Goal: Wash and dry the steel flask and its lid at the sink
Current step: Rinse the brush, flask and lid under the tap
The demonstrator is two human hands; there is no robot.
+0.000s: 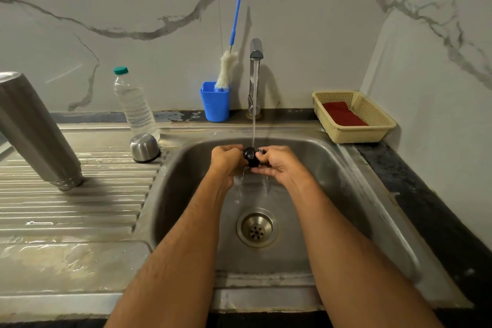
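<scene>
The steel flask [34, 130] stands upside down on the ribbed draining board at the left, mouth on the steel. Its steel cap cup [144, 147] sits upturned near the basin's left rim. Over the sink basin [332, 194], both hands hold a small black inner lid [251, 157] under the stream from the tap [255, 74]. My left hand [226, 161] grips the lid from the left with curled fingers. My right hand [279, 165] pinches it from the right. Water runs off the lid down toward the drain [257, 228].
A clear plastic water bottle [134, 104] with a green cap stands behind the cap cup. A blue cup [215, 101] holds a long bottle brush [229, 66]. A cream basket [354, 114] with a red cloth [343, 114] sits on the dark counter at right.
</scene>
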